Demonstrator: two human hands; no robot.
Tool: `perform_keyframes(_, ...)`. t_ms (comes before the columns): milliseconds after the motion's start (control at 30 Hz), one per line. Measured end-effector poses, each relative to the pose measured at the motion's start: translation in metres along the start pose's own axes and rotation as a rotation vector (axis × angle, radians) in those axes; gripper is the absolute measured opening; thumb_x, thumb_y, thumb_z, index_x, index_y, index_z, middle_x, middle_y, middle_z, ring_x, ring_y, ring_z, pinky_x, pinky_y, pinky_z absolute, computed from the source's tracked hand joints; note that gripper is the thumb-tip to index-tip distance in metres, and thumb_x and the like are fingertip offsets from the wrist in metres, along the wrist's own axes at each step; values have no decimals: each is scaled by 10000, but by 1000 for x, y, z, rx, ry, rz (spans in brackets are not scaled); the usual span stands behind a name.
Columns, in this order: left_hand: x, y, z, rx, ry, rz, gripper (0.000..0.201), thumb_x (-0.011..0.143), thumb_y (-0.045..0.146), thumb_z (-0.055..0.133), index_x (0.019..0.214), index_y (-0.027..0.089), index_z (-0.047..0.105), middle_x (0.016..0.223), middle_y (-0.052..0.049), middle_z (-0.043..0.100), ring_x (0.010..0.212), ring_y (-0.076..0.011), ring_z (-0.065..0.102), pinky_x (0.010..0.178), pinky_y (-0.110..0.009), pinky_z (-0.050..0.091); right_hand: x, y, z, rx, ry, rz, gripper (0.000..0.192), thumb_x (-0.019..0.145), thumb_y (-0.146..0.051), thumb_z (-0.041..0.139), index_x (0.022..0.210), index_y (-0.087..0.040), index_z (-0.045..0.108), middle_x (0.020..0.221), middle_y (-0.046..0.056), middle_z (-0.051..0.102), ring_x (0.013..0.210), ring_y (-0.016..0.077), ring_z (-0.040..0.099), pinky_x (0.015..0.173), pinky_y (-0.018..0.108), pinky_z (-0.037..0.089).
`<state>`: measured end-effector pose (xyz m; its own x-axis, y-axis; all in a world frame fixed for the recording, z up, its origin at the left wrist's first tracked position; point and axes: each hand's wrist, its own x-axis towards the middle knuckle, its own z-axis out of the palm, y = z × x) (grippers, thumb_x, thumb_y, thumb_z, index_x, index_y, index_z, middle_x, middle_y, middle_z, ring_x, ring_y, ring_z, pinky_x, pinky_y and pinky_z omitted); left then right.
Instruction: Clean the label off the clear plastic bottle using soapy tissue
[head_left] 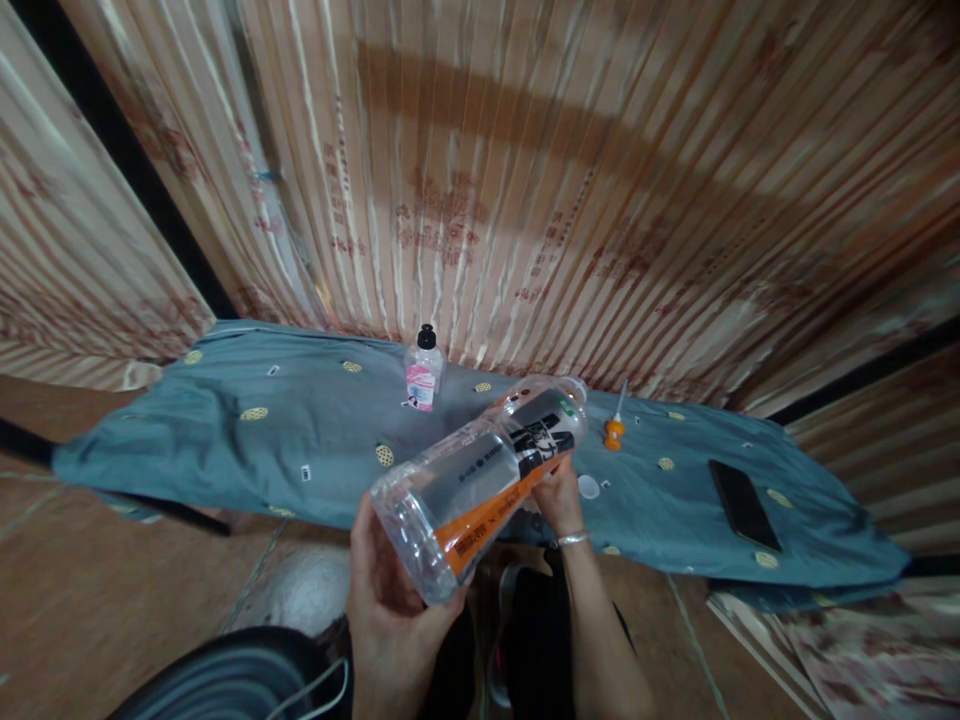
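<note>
A large clear plastic bottle [480,480] with an orange and black label is tilted in front of me, its base toward me and its neck pointing up and to the right. My left hand [397,590] is closed round the base. Near the neck, my right hand [557,492] grips the bottle from below, its fingers partly hidden behind it. Beyond the bottle stands a small clear bottle [422,380] with a black cap and pink label. An orange-handled screwdriver [614,432] is to the right of my right hand, and a white round disc [589,487] lies close to that hand.
A black phone [745,505] lies at the right of the narrow table covered with teal cloth [315,440]. Behind it hangs a pleated, printed curtain [450,220]. Dark metal bars [142,160] frame the sides. A dark ribbed round object [240,680] is at the lower left.
</note>
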<state>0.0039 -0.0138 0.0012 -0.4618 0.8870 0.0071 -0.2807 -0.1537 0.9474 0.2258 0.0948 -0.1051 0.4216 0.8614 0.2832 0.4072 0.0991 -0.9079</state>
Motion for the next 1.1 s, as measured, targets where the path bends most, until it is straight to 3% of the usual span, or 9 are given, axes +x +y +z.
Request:
perform_keyframes(367, 3, -9, -3, 13, -5, 78, 963, 554, 255, 1031, 1448, 283, 671, 1384, -93, 750, 1181, -321, 775, 944, -336, 646, 1, 1, 0, 5, -13, -12, 674, 743, -551, 790, 1268, -170, 609, 1153, 168, 795, 1030, 347, 763, 927, 512, 629)
perform_keyframes(733, 1, 1, 2, -15, 15, 24, 927, 565, 235, 1012, 1425, 275, 669, 1443, -88, 721, 1203, -306, 770, 936, -309, 647, 0, 1, 0, 4, -3, 0, 729, 738, -547, 798, 1314, -144, 604, 1181, 188, 796, 1049, 354, 769, 934, 510, 631)
perform_keyframes(1100, 0, 0, 2, -30, 13, 29, 943, 562, 205, 1002, 1437, 282, 657, 1334, -64, 781, 1168, -290, 786, 903, -287, 649, 0, -2, -1, 21, -22, -7, 772, 724, -525, 825, 1361, -158, 591, 1180, 158, 797, 1044, 341, 776, 921, 481, 639)
